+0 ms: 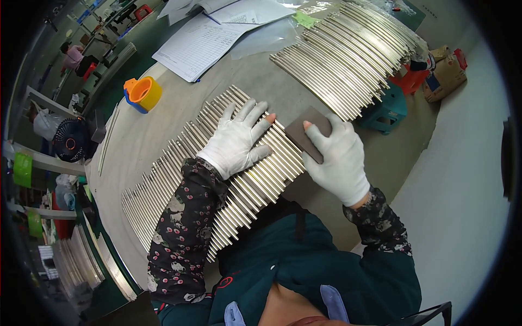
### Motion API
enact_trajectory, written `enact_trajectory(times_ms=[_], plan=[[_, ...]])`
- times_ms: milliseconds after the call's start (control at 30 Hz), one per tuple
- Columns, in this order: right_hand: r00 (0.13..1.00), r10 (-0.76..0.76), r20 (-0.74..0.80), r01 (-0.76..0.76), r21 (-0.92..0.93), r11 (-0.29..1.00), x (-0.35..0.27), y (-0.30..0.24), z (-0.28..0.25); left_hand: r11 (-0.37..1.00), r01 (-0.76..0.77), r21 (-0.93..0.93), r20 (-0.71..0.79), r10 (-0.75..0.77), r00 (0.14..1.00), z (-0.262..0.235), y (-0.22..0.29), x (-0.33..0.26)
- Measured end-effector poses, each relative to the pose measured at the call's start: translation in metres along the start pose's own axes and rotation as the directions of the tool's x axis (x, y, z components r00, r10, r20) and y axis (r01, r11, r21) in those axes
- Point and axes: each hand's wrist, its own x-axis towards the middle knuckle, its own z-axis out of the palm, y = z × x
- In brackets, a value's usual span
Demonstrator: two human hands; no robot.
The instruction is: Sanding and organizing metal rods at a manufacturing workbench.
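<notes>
the left hand [237, 140], in a white glove, is lying flat on a row of thin metal rods [217, 179] spread side by side across the grey table [163, 117]. its fingers are spread apart and pressing down on the rods, gripping nothing, with one bare fingertip poking through the glove at about 2 o'clock of the palm. the right hand [338, 157], also gloved in white, is sitting at 3 o'clock of the left one, and its fingers are closing on a small dark brown pad [307, 132], flat and roughly rectangular. the pad is resting at the near end of the rod row, touching the rods just beside the left hand's fingertips. a bare fingertip is showing on top of the pad too.

a second batch of metal rods [348, 62] is lying fanned out at 1 o'clock, well apart from the hands. an orange and yellow roll of tape [142, 93] is standing at 10 o'clock on the table. sheets of paper [201, 43] are lying at 12 o'clock, near the far edge. a small black fan [69, 142] is sitting off the table at 9 o'clock. a teal stool [387, 108] is standing on the floor at 3 o'clock, beyond the second batch.
</notes>
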Motion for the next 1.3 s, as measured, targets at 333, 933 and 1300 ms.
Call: enact_trajectory(times_ms=[333,933,1300], plan=[[0.99,0.051,0.133,-0.05,-0.006,0.999,-0.054,0.021,-0.052,1.0,-0.008,-0.005,-0.04,0.008,0.999,0.007,-0.004,0.007],[0.982,0.041,0.186,-0.066,0.129,0.989,-0.065,0.003,-0.04,0.897,0.369,-0.243,-0.083,-0.398,0.913,0.022,-0.088,-0.021],[0.988,0.012,0.153,-0.038,0.172,0.984,-0.065,-0.002,-0.037,0.943,0.238,-0.234,-0.109,-0.269,0.957,0.022,-0.086,-0.024]])
